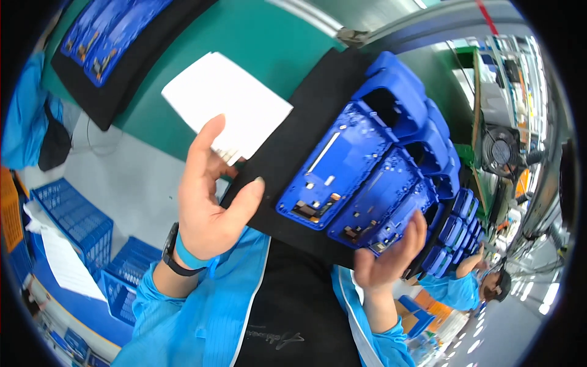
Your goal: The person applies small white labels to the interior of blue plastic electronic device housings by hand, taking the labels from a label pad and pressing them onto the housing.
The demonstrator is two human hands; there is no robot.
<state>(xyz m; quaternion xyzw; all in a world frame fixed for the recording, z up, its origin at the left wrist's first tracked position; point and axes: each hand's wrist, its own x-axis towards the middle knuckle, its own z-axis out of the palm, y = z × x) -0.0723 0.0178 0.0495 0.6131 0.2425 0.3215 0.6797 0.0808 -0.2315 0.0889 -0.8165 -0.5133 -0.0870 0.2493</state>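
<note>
My left hand (211,205) is over the left edge of a black mat, thumb and index finger spread wide. Its index finger overlaps the near edge of a white paper sheet (229,101), and the other fingers curl partly out of sight below it. On the mat, blue plastic housings (342,162) lie in a row with small electronic parts inside. My right hand (394,257) grips the lower right corner of the nearest blue housing (400,220), which sits tilted against its neighbour. The thumb is at the lower edge, the fingers along the right side.
Deep blue shells (397,92) line the far side of the black mat (324,79), with smaller blue pieces (452,235) to the right. More housings (113,30) lie at upper left. Blue crates (79,220) stand at left. A co-worker (455,287) is at right, near a fan (500,147).
</note>
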